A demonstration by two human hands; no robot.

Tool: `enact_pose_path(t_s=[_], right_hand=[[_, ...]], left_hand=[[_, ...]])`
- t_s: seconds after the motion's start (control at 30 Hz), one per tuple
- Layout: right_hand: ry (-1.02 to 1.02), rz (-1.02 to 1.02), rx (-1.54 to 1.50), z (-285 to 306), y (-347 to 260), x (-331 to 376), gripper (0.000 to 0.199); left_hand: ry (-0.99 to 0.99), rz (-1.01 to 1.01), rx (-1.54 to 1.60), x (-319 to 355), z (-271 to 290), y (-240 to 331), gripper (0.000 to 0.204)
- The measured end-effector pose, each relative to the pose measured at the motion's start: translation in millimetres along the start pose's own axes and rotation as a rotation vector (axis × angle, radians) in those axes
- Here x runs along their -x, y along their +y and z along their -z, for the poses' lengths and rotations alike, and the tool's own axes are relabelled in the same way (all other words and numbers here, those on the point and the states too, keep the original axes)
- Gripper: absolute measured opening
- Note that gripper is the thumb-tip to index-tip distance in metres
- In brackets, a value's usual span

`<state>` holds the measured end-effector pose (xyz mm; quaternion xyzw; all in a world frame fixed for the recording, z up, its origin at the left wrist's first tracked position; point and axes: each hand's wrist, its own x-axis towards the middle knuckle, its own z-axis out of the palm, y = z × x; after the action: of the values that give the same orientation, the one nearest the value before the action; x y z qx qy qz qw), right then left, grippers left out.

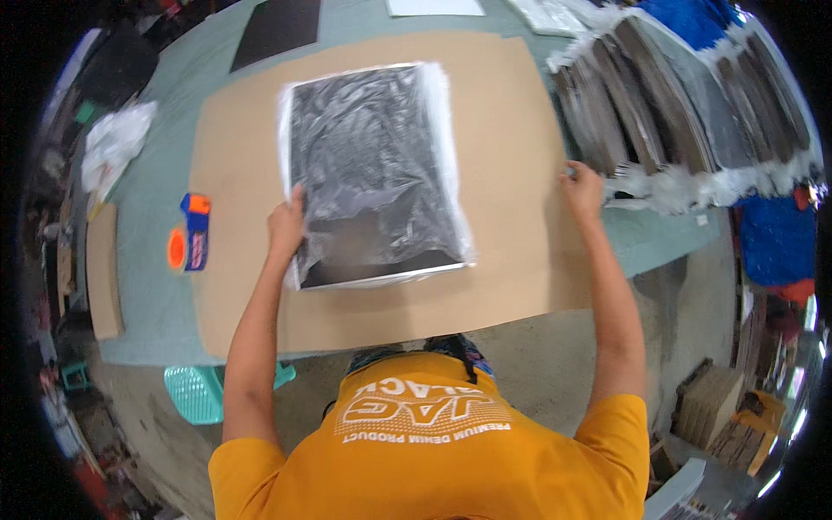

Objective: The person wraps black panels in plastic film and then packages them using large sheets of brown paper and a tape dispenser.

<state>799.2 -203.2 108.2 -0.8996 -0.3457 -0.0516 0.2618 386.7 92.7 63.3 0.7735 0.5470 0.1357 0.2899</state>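
Note:
A flat rectangular dark panel in clear plastic wrap [373, 165], with a pale border, lies on a large sheet of brown cardboard [511, 130]. At the panel's lower left edge, my left hand [287, 227] is closed on its side, one finger reaching up along the plastic. My right hand [584, 189] is closed at the right edge of the cardboard. A small greyish thing shows at its fingertips, too small to name. Left of the panel, a blue and orange tape dispenser [198, 232] rests by the cardboard's left edge.
Plastic-wrapped dark panels [641, 95] stand in rows at the right of the green table [143, 295]. A black sheet [277, 33] and a white sheet [435, 7] lie at the far side. Crumpled plastic [117, 143] sits at left; a green stool [192, 394] stands below the near edge.

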Motion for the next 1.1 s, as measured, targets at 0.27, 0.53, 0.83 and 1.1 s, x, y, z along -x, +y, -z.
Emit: enact_pose_path(t_s=[0.27, 0.53, 0.83, 1.1], right_hand=[[0.086, 0.161, 0.047, -9, 10, 9, 0.017], [0.095, 0.014, 0.067, 8, -6, 2, 0.01], [-0.523, -0.308, -0.54, 91, -118, -27, 0.03], [-0.748, 0.528, -0.162, -47, -314, 27, 0.023]], left_hand=[[-0.049, 0.016, 0.028, 3, 10, 12, 0.079], [-0.069, -0.024, -0.06, -1, 17, 22, 0.078], [-0.058, -0.122, 0.003, -49, 27, 29, 0.075], [0.179, -0.277, 0.115, -73, -21, 43, 0.096]])
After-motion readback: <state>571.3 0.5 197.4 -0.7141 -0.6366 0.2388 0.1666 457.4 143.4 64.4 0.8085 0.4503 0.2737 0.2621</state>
